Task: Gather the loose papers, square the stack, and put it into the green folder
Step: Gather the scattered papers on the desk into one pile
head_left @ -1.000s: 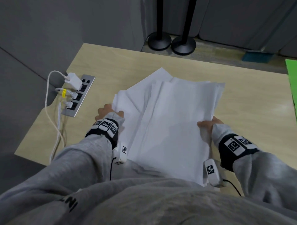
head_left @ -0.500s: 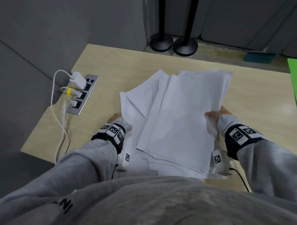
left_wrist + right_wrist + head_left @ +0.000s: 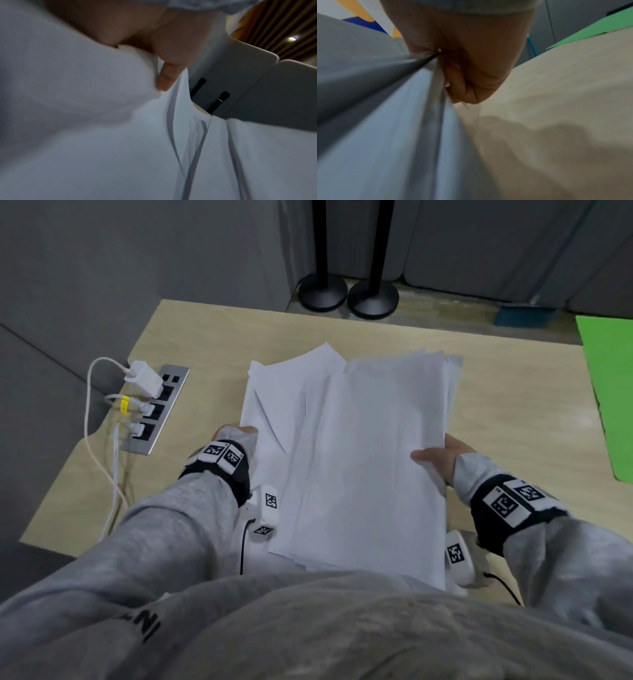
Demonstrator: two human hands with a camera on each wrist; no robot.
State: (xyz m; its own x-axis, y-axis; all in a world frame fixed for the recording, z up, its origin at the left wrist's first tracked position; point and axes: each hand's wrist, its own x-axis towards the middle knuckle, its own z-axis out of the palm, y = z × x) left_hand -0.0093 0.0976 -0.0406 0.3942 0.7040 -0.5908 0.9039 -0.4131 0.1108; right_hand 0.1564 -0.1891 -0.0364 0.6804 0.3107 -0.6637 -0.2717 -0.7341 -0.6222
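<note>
Change: sheets drawn closer together than 1 s ago, left edges less fanned; green folder [image 3: 613, 402] showing more at the right edge.
Writing: black letters "NI" on the grey sleeve [image 3: 144, 623], rest hidden; black-and-white square code tags on both wristbands and on the small white units beneath the wrists.
Surface: pale wood-grain surface [image 3: 212, 337]; grey power strip [image 3: 157, 409] at its left edge with a white charger [image 3: 144, 378] and white cables plugged in, one bearing a yellow tag.
Room: grey walls; 2 black round-based stands [image 3: 349, 292] on the floor beyond the far edge.
Papers: white paper stack [image 3: 359, 457], plain, uneven, corners still splayed at the far end, held between both hands above the surface and tilted toward the person.
Left hand [image 3: 233, 436]: at the stack's left edge, fingers curled round the sheets, one fingertip [image 3: 164, 79] pressed against them.
Right hand [image 3: 442, 455]: pinching the right edge, thumb on top, fingers underneath.
Folder: lying flat at the right of the surface, well apart from the stack.
</note>
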